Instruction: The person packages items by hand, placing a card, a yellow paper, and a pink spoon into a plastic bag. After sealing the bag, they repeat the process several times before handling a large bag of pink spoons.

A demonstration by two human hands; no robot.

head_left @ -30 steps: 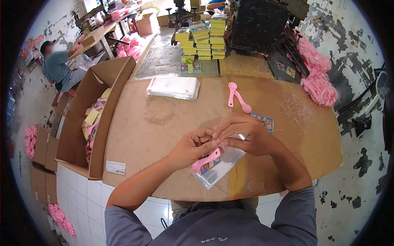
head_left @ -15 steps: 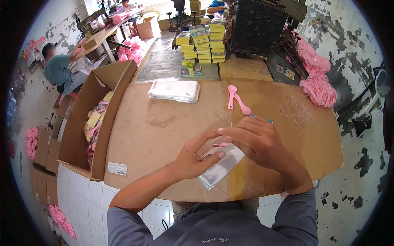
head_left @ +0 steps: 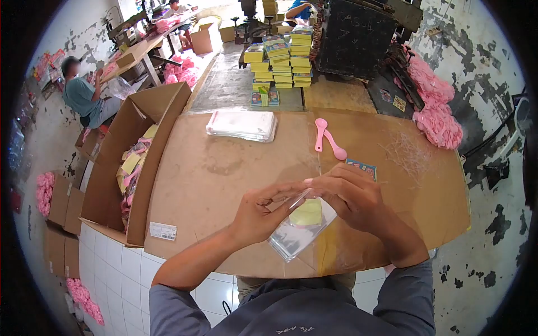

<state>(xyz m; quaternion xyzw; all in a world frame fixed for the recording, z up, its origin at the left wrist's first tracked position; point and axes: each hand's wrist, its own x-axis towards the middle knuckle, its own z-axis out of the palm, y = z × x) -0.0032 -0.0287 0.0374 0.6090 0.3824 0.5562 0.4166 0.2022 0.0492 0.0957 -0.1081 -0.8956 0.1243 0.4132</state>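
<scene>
My left hand (head_left: 263, 210) grips the left edge of a clear plastic bag (head_left: 294, 242), thumb on the near side and fingers behind. At the bag's upper end, my right hand (head_left: 353, 199) is closed, its fingertips meeting those of my left hand; it hides that corner. A pale yellow card (head_left: 306, 213) shows in the bag's upper part, with a faint pink tint under it. Just beyond my right hand lies a blue printed card (head_left: 363, 168), partly covered. Two pink plastic spoons (head_left: 329, 140) rest on the cardboard past my hands.
A stack of clear bags (head_left: 242, 125) lies ahead on the cardboard tabletop (head_left: 202, 190). Behind are piles of yellow-edged cards (head_left: 277, 61). Left stands an open carton (head_left: 162, 120) of packed items. Plastic strands (head_left: 409, 154) and pink bundles (head_left: 440, 126) are at right. A person (head_left: 83, 95) sits far left.
The yellow card now shows in the bag, where only pink was visible before. My right hand has shifted slightly, uncovering more of the blue card. The view has moved a little.
</scene>
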